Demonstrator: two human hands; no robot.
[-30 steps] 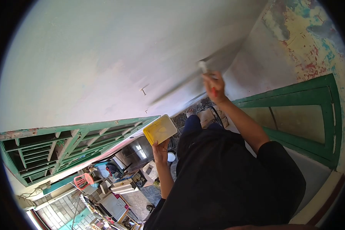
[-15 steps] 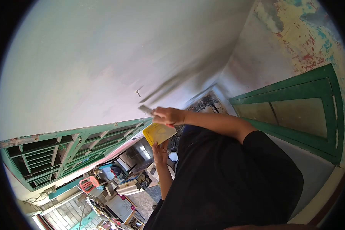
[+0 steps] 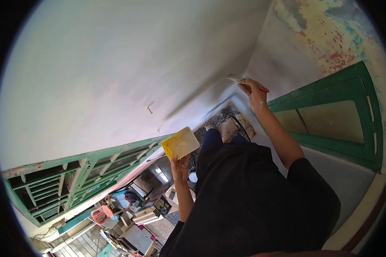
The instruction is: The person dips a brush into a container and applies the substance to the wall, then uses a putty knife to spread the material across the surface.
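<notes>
My right hand [image 3: 255, 92] is raised against the pale plastered wall [image 3: 128, 64] and grips a putty knife [image 3: 238, 79] with a red handle, its blade touching the wall near the corner. My left hand [image 3: 180, 165] holds a yellow rectangular tray [image 3: 180, 143] from below, at waist height, with a smear of pale filler in it. I wear a black top and dark blue trousers.
A green door frame [image 3: 330, 111] stands to the right of the corner, with peeling multicoloured paint [image 3: 326, 38] above it. A green slatted shutter [image 3: 73, 171] sits at lower left. Below lie cluttered floor items, a red plastic chair [image 3: 99, 214] and a white bucket [image 3: 193, 176].
My right hand went from the wall down to the yellow tray half a second ago, then back up to the wall near the corner. The left hand kept the tray steady.
</notes>
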